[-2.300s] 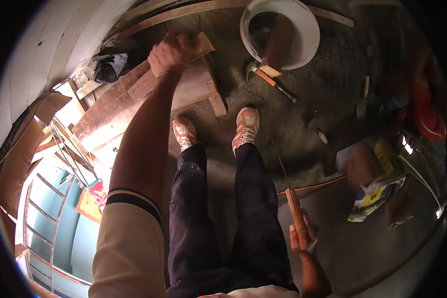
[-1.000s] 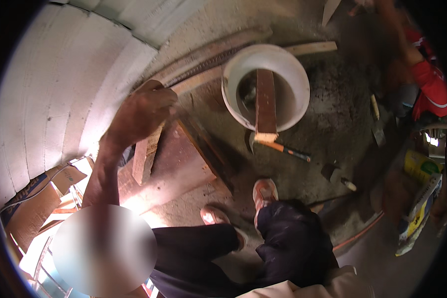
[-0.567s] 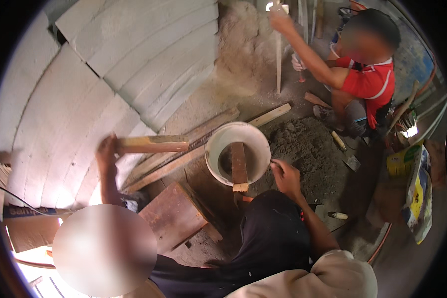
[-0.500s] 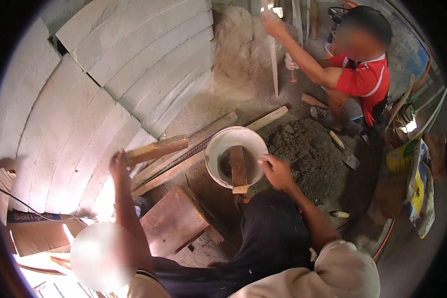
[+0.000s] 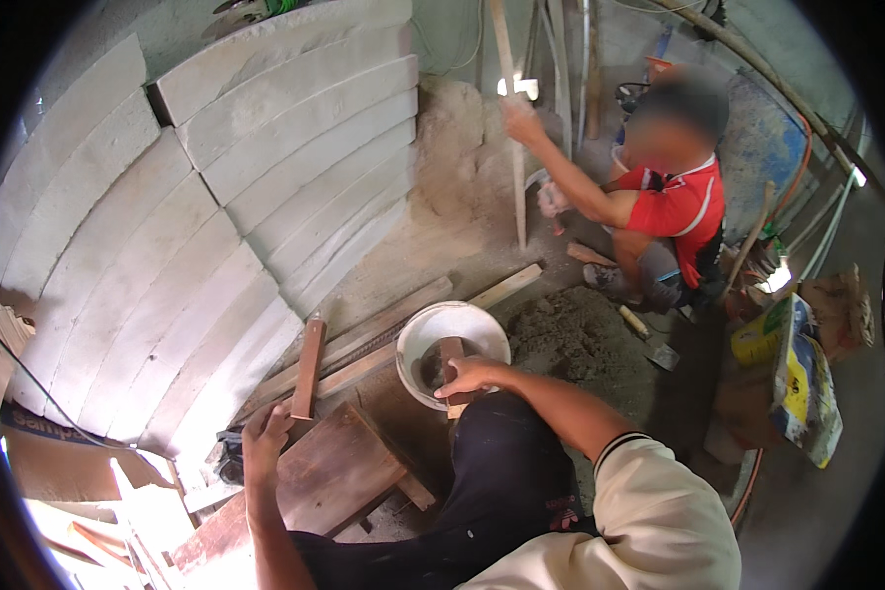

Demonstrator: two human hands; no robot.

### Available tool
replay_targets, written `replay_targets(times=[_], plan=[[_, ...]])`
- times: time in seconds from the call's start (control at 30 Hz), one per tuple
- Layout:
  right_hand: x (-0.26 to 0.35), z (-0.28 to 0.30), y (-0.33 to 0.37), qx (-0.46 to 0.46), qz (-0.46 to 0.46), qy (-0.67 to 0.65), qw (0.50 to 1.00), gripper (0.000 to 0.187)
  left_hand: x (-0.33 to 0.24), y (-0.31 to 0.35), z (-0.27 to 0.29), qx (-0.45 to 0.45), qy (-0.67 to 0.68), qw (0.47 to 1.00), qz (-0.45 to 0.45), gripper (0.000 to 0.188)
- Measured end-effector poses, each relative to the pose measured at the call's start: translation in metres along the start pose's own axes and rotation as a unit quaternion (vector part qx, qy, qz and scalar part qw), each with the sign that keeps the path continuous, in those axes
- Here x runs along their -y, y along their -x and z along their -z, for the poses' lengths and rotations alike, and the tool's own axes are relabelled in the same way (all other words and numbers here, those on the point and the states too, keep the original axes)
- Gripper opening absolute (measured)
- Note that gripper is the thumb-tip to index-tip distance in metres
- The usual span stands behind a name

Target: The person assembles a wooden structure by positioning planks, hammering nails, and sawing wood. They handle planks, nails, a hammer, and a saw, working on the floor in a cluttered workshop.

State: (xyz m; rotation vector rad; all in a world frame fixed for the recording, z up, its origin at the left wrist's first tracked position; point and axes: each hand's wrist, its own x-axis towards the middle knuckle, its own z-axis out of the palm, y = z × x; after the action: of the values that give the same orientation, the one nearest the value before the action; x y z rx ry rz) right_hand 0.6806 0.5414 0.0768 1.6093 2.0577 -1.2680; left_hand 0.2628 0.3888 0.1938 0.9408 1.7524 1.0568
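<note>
My left hand (image 5: 265,438) is raised at the left with curled fingers at the lower end of a narrow brown wooden block (image 5: 309,366), which points upward; part of this grip is hidden. My right hand (image 5: 474,376) is closed over a second brown wooden block (image 5: 451,351), which rests slanted across the near rim of a white bucket (image 5: 502,342). Greyish material (image 5: 431,370) shows inside the bucket. Just beyond my knee stands the bucket, and between my left forearm and knee sits a broad brown wooden board (image 5: 329,472).
Pale stacked blocks (image 5: 295,147) form a wall at the left. Timber strips (image 5: 506,287) lie behind the bucket, with a dark sand-like heap (image 5: 570,329) to its right. A co-worker in red (image 5: 674,211) squats beyond, holding an upright stick (image 5: 519,187). A trowel (image 5: 665,356) lies nearby.
My right hand has moved from beside the bucket onto the block there. My left hand has lowered, and its block has swung from nearly level to upright. The whole view has shifted.
</note>
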Motion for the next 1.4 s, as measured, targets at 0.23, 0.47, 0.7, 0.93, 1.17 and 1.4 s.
replay_targets(times=[0.23,0.47,0.7,0.93,1.17,1.4], plan=[[0.003,0.031,0.029,-0.065,0.009,-0.311,0.948,0.063,0.017,0.023,0.035,-0.047,0.045,0.998,-0.01,0.055],[0.075,0.063,0.125,-0.102,0.116,-0.488,0.859,0.046,0.062,-0.004,0.065,-0.083,-0.121,0.989,-0.017,0.042],[0.188,-0.021,0.128,0.083,0.144,-0.405,0.899,0.086,0.104,-0.013,0.093,-0.119,-0.03,0.992,-0.032,0.05],[0.195,-0.064,0.109,0.033,0.168,-0.153,0.973,0.099,0.109,-0.008,0.102,-0.127,-0.078,0.988,-0.042,0.043],[0.212,-0.094,0.139,-0.048,0.186,0.12,0.974,0.117,0.117,-0.015,0.097,-0.108,-0.128,0.985,-0.05,0.045],[0.183,-0.09,0.106,-0.029,0.199,-0.014,0.979,0.086,0.097,-0.01,0.045,-0.008,-0.162,0.983,-0.09,0.047]])
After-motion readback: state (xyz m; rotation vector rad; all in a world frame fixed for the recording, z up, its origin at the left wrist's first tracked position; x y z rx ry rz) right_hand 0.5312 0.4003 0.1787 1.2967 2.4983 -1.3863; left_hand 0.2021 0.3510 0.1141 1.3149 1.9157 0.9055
